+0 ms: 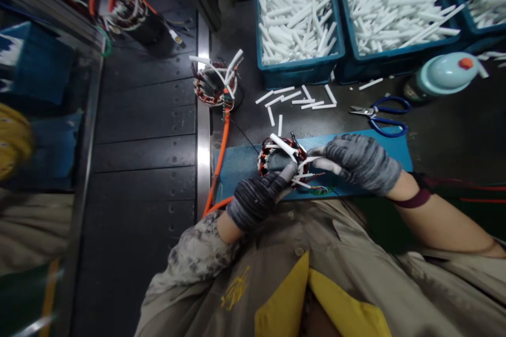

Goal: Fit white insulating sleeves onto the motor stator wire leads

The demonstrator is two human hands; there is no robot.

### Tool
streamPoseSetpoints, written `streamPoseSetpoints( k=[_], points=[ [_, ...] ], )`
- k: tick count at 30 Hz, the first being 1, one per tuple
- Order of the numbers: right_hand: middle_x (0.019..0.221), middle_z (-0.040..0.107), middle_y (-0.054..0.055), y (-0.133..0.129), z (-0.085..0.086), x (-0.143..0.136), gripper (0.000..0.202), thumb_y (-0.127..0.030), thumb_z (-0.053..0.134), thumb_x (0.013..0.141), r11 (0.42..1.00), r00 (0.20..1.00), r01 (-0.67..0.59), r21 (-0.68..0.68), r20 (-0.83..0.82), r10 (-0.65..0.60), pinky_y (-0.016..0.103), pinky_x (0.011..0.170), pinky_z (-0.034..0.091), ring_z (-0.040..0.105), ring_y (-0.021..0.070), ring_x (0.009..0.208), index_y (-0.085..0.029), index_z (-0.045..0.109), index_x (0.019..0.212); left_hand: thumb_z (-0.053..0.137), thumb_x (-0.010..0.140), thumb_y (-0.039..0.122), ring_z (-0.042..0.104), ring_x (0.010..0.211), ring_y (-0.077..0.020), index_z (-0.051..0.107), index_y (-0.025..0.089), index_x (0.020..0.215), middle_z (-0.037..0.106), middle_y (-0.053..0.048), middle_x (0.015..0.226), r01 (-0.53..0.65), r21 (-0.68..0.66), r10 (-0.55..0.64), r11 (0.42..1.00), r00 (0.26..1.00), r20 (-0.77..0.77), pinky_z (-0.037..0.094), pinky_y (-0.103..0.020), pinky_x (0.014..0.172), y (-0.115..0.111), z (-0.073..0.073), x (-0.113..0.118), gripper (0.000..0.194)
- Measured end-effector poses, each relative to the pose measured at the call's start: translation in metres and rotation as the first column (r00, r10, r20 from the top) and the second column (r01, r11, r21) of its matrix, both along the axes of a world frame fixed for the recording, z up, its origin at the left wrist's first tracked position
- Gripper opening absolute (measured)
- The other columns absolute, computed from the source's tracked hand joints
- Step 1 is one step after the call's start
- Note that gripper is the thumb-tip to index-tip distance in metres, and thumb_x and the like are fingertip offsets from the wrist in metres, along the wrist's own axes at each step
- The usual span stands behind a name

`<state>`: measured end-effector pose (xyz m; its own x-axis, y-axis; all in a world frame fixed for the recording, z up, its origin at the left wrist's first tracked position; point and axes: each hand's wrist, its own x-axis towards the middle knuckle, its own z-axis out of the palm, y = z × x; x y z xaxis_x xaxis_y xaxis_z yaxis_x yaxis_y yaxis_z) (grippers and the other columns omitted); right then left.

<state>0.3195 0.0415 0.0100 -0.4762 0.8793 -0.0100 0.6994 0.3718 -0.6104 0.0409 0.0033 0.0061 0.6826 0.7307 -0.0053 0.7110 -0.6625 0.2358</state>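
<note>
Factory workshop: slatted conveyor (144, 155), parts bins (302, 75)

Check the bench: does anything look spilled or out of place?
Slightly: loose white tubes lie scattered on the bench in front of the bins, where most others are piled. One long tube juts past the right rim of the middle bin. The nearest coil shows no clear damage.

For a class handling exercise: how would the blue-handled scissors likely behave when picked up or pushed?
Lying flat, the scissors seem unlikely to roll. Their metallic-looking blades should be stiff. With handles spread, they may swing if lifted by one.
</note>
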Motion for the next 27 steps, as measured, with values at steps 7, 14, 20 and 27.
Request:
streamPoseSetpoints(
  k=[7,14,20,27],
  points=[
    [0.038,0.050,-0.001,0.012,-0.018,-0.013,0.077,-0.073,0.032,0.103,0.813,0.949,-0.154,-0.562,-0.312,-0.036,0.033,0.063,0.052,0.049,0.0133,0.041,-0.026,0.048,0.044,0.035,0.110,0.046,0.075,0.072,-0.0250,0.055,0.023,0.152,0.080,-0.011,0.105,-0.012,-0.093,0.006,0.996,0.998,-0.068,0.045,-0.034,0.049,0.004,0.000,0.008,0.052],
    [0.104,0.077,0.017,0.059,-0.032,0.019,0.058,-0.068,0.056,0.094,0.901,0.903,0.428,-0.071,-0.009,-0.430,0.052,0.097,0.051,0.069,0.0341,0.100,-0.015,0.078,0.104,0.047,0.107,0.044,0.078,0.085,-0.0242,0.061,0.022,0.147,0.077,-0.012,0.124,-0.038,0.117,0.032,0.992,0.998,0.053,0.053,-0.032,0.056,0.000,0.001,0.008,0.047],
    [0.112,0.074,0.020,0.076,-0.049,0.025,0.022,-0.035,0.068,0.091,0.875,0.871,0.460,0.150,0.113,-0.478,0.058,0.105,0.047,0.064,0.0391,0.116,-0.014,0.074,0.091,0.061,0.100,0.049,0.076,0.072,-0.0210,0.074,0.021,0.126,0.081,-0.010,0.110,-0.094,0.275,0.050,0.957,0.985,0.162,0.053,-0.030,0.055,-0.007,-0.003,0.006,0.041],
    [0.102,0.077,0.005,-0.035,-0.019,0.020,0.026,-0.042,0.069,0.093,0.850,0.727,0.515,-0.114,-0.467,-0.504,0.038,0.086,0.059,0.073,0.0206,0.088,-0.024,0.069,0.111,0.065,0.100,0.035,0.076,0.076,-0.0165,0.076,0.032,0.125,0.080,-0.004,0.110,-0.049,0.281,-0.011,0.958,0.978,0.207,0.049,-0.024,0.053,-0.008,-0.007,0.008,0.028]
  ],
)
